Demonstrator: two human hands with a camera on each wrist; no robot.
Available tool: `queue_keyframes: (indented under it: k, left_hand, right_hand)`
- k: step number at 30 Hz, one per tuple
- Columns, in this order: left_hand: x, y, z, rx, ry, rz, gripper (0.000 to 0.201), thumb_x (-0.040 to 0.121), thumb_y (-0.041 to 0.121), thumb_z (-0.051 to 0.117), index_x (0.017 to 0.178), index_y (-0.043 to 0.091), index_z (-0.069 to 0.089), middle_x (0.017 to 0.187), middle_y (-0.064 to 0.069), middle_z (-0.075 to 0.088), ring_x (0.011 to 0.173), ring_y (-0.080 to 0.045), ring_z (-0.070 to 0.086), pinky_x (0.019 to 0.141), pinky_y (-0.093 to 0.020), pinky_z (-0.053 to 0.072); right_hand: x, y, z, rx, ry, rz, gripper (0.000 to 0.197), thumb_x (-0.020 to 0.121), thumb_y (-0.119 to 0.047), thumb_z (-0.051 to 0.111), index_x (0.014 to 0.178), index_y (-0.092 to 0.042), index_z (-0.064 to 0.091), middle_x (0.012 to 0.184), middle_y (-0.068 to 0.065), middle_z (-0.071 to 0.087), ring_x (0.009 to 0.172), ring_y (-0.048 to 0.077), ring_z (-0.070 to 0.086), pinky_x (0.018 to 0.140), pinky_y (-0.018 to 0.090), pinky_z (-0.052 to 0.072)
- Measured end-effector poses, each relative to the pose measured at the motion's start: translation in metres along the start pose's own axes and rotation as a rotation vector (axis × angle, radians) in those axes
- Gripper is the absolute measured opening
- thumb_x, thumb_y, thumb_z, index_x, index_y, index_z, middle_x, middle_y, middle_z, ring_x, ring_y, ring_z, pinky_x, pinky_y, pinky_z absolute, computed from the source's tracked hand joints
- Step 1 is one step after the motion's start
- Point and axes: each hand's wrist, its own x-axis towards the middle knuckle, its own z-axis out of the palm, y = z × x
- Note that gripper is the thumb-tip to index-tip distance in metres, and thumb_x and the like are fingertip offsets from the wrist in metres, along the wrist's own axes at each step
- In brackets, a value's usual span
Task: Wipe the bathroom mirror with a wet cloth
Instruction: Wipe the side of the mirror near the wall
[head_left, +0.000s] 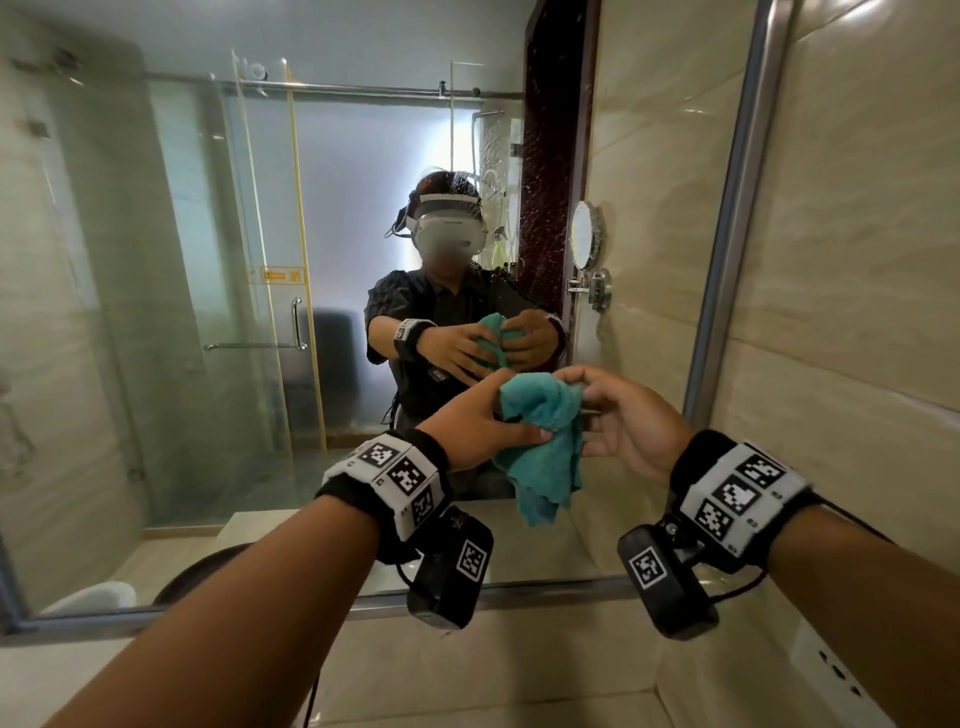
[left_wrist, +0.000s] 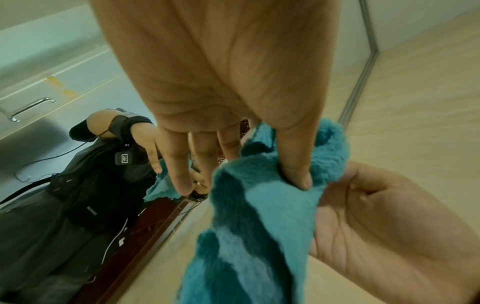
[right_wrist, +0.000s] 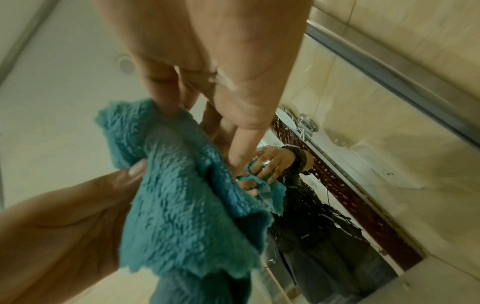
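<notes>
Head view | left hand (head_left: 480, 421) and right hand (head_left: 623, 415) both pinch teal cloth (head_left: 545, 441), apparently regathering it | near mirror (head_left: 208, 260), droplets far right.

The head camera looks forward at the mirror (head_left: 208, 312), close enough to fill most of the view. Each wrist camera looks along its palm from very near, toward twelve o'clock. All three share the teal cloth (head_left: 545, 441).

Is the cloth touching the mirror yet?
Cannot tell. In the head view both hands hold the cloth bunched in front of the mirror; no view plainly shows contact or a gap.
</notes>
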Motion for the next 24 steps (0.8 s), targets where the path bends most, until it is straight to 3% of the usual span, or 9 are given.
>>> queue_keyframes:
  k: [3, 5, 12, 15, 17, 18, 20, 22, 24]
  left_hand:
    - [0.010, -0.002, -0.005, 0.140, 0.131, 0.038, 0.041, 0.079, 0.023, 0.074, 0.111, 0.018, 0.049, 0.110, -0.003, 0.064, 0.101, -0.018, 0.063, 0.090, -0.042, 0.052]
    - [0.015, 0.002, -0.006, 0.228, 0.213, 0.091, 0.041, 0.080, 0.024, 0.073, 0.111, 0.016, 0.048, 0.107, -0.002, 0.064, 0.098, -0.018, 0.063, 0.086, -0.038, 0.054]
    - [0.041, 0.024, -0.007, 0.283, 0.177, 0.277, 0.049, 0.080, 0.008, 0.070, 0.121, 0.015, 0.046, 0.113, -0.002, 0.060, 0.102, -0.016, 0.061, 0.086, -0.037, 0.054]
    - [0.053, 0.029, -0.020, 0.259, 0.112, 0.348, 0.060, 0.079, 0.009, 0.072, 0.132, 0.016, 0.044, 0.125, -0.001, 0.055, 0.108, -0.012, 0.058, 0.089, -0.023, 0.052]
    - [0.062, 0.035, -0.034, 0.414, 0.155, 0.394, 0.065, 0.080, 0.016, 0.072, 0.136, 0.023, 0.040, 0.135, -0.001, 0.045, 0.116, -0.012, 0.050, 0.094, -0.012, 0.042]
    - [0.067, 0.039, -0.041, 0.508, 0.212, 0.399, 0.065, 0.081, 0.020, 0.071, 0.137, 0.027, 0.039, 0.137, -0.002, 0.042, 0.120, -0.014, 0.046, 0.099, -0.015, 0.039]
    - [0.076, 0.049, -0.054, 0.654, 0.339, 0.375, 0.059, 0.082, 0.027, 0.067, 0.135, 0.033, 0.039, 0.136, 0.000, 0.041, 0.121, -0.016, 0.047, 0.103, -0.032, 0.041]
    - [0.085, 0.059, -0.063, 0.824, 0.474, 0.388, 0.053, 0.083, 0.034, 0.061, 0.133, 0.032, 0.041, 0.132, 0.000, 0.044, 0.119, -0.020, 0.049, 0.101, -0.041, 0.042]
    - [0.095, 0.065, -0.069, 1.048, 0.575, 0.372, 0.064, 0.082, 0.044, 0.058, 0.139, 0.031, 0.032, 0.142, -0.003, 0.034, 0.130, -0.026, 0.037, 0.109, -0.048, 0.031]
  right_hand:
    - [0.000, 0.001, -0.008, 0.012, -0.021, 0.036, 0.044, 0.083, -0.047, 0.050, 0.122, -0.027, 0.057, 0.123, 0.001, 0.055, 0.109, 0.026, 0.057, 0.089, 0.049, 0.050]
    - [0.003, 0.003, -0.006, -0.033, -0.029, 0.041, 0.047, 0.081, -0.049, 0.054, 0.126, -0.035, 0.052, 0.123, -0.004, 0.056, 0.109, 0.023, 0.059, 0.092, 0.051, 0.048]
    - [0.034, -0.007, -0.003, -0.030, 0.214, -0.229, 0.027, 0.089, -0.001, 0.056, 0.109, -0.021, 0.057, 0.109, 0.005, 0.060, 0.096, 0.022, 0.063, 0.066, 0.036, 0.058]
    - [0.054, -0.022, -0.018, -0.342, 0.413, -0.475, 0.039, 0.080, 0.006, 0.053, 0.092, -0.030, 0.059, 0.104, 0.003, 0.060, 0.097, 0.023, 0.059, 0.083, 0.040, 0.054]
    - [0.067, -0.038, -0.025, -0.593, 0.574, -0.598, 0.041, 0.074, 0.006, 0.053, 0.092, -0.030, 0.059, 0.107, 0.006, 0.055, 0.093, 0.015, 0.051, 0.086, 0.011, 0.041]
    - [0.073, -0.048, -0.027, -0.661, 0.639, -0.625, 0.041, 0.074, 0.009, 0.052, 0.095, -0.026, 0.060, 0.107, 0.006, 0.051, 0.091, 0.012, 0.047, 0.079, -0.002, 0.033]
    - [0.086, -0.068, -0.031, -0.709, 0.727, -0.652, 0.040, 0.075, 0.013, 0.049, 0.100, -0.016, 0.062, 0.103, 0.002, 0.041, 0.086, 0.007, 0.043, 0.072, -0.010, 0.026]
    - [0.101, -0.079, -0.035, -0.665, 0.768, -0.680, 0.039, 0.074, 0.016, 0.047, 0.100, -0.008, 0.063, 0.097, -0.003, 0.037, 0.085, -0.003, 0.044, 0.075, -0.009, 0.027]
    - [0.113, -0.074, -0.033, -0.734, 0.734, -0.676, 0.040, 0.075, 0.010, 0.051, 0.106, -0.010, 0.064, 0.106, -0.005, 0.041, 0.105, 0.001, 0.046, 0.091, 0.004, 0.029]
